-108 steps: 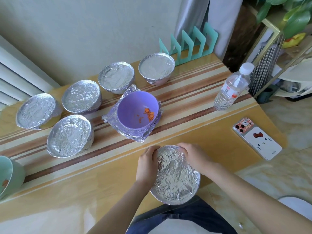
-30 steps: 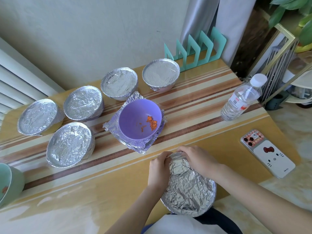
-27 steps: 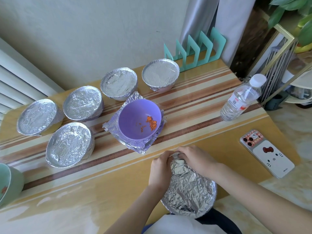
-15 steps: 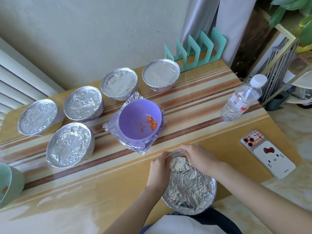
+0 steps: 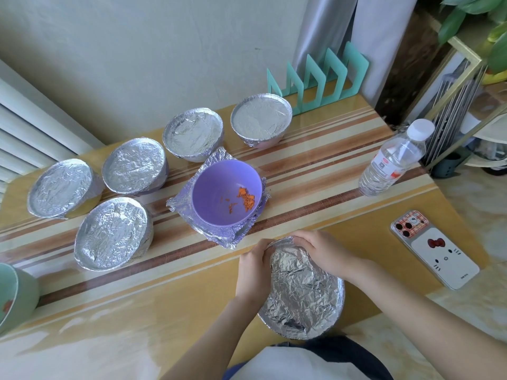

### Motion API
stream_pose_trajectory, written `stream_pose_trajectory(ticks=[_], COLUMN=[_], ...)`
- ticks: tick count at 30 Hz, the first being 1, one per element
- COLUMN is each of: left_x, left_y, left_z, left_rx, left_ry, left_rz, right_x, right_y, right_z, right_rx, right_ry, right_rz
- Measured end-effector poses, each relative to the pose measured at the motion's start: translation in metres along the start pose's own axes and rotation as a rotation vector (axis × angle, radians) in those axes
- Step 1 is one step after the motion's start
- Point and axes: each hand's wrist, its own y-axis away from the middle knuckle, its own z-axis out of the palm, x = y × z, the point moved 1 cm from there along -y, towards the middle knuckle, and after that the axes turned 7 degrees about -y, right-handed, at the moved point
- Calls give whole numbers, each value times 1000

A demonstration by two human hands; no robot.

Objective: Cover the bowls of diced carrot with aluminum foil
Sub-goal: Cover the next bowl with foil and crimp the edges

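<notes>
A foil-covered bowl [image 5: 304, 294] sits at the table's near edge, tilted toward me. My left hand [image 5: 253, 272] grips its left rim and my right hand [image 5: 319, 249] curls over its far rim, both pressing the foil down. Behind it an uncovered purple bowl [image 5: 216, 198] with a few diced carrot pieces [image 5: 245, 200] stands on a stack of foil sheets [image 5: 181, 198]. Several foil-covered bowls stand further back, among them one [image 5: 113, 233] at the left and one [image 5: 260, 119] near the wall.
A water bottle [image 5: 392, 160] stands at the right, a phone [image 5: 433, 248] lies near the right edge. A teal rack [image 5: 318, 78] stands at the back. A green bowl [image 5: 13, 294] shows at the left edge. The wooden table [image 5: 123, 311] ends just below my hands.
My hands have stayed on the near bowl's far rim, shifting only slightly along it while the foil is pressed down. Compared with the earliest frame, the bowl lies more to the right in view.
</notes>
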Motion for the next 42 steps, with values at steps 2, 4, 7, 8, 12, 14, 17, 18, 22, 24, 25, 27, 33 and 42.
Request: stream_pose_trajectory(ticks=[2, 4, 7, 8, 12, 14, 17, 18, 22, 24, 25, 27, 33, 42], left_x=[-1, -2, -6, -7, -10, -11, -12, -13, -14, -13, -13, -15, -17, 1], left_y=[-1, -1, -2, -2, -3, -3, -5, -7, -12, -12, -12, -11, -14, -20], left_z=[0, 0, 0, 0, -1, -2, -5, -5, -6, -7, -8, -8, -9, -12], left_rx=[-17, -23, 6, 15, 6, 8, 39, 55, 89, 86, 86, 95, 125, 174], left_ry=[1, 9, 54, 67, 53, 55, 69, 71, 70, 80, 84, 93, 117, 206], left_rz=[3, -8, -55, -74, -104, -106, -140, -160, -185, -179, -179, -196, -207, -209], right_x=[3, 3, 4, 5, 10, 10, 10, 9, 7, 8, 9, 10, 15, 17], right_y=[-1, -2, -2, -2, -5, -5, -3, -3, -3, -2, -2, 1, 8, 10], right_z=[0, -2, -5, -5, -2, -1, -2, -2, 1, 4, 5, 6, 14, 18], right_rx=[-9, -19, -20, -22, -11, 5, 67, 91, 169, 186, 198, 227, 292, 519], right_ry=[-46, -94, -137, -142, -128, -142, -149, -149, -165, -192, -203, -210, -110, -280], right_rz=[29, 54, 78, 89, 119, 114, 110, 119, 160, 167, 167, 164, 177, 136])
